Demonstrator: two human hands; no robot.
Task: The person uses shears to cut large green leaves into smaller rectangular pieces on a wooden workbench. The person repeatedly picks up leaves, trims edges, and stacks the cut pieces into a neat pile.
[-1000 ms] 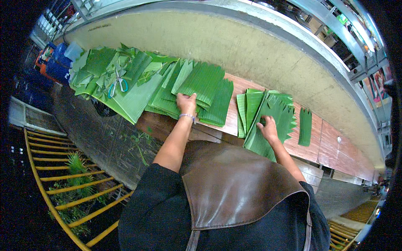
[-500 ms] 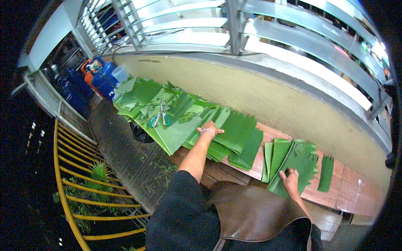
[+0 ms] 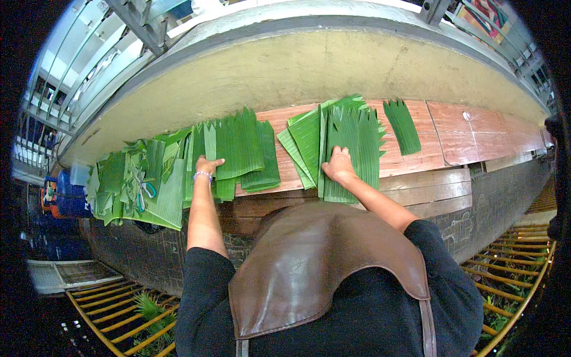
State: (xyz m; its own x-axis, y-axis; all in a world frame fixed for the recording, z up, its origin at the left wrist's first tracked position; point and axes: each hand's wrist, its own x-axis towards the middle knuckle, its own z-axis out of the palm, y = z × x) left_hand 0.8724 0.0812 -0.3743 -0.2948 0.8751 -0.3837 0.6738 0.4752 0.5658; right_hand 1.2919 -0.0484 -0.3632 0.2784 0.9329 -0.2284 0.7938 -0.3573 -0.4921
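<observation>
My left hand (image 3: 208, 167), with a beaded bracelet at the wrist, rests on a row of overlapping cut banana leaves (image 3: 238, 146). Its thumb stretches to the right, apart from the fingers. Right of a gap, my right hand (image 3: 339, 166) has its fingers curled on the left part of a banana leaf stack (image 3: 360, 140), whose far edge is cut in zigzag points. Lighter leaf pieces (image 3: 302, 140) fan out from under that stack's left side. Teal-handled scissors (image 3: 146, 189) lie among leaf scraps to the left of my left hand.
A single zigzag-cut leaf strip (image 3: 402, 127) lies right of the stack on the wood-look surface (image 3: 488, 134). Behind runs a low yellowish wall (image 3: 297, 65). Blue gas cylinders (image 3: 70, 196) stand far left. Yellow railings (image 3: 95, 306) border the walkway (image 3: 154, 253).
The view has turned to the right, bringing the leaf stacks toward the middle. My right hand has shifted to the left part of its stack; my left hand stays on the left row.
</observation>
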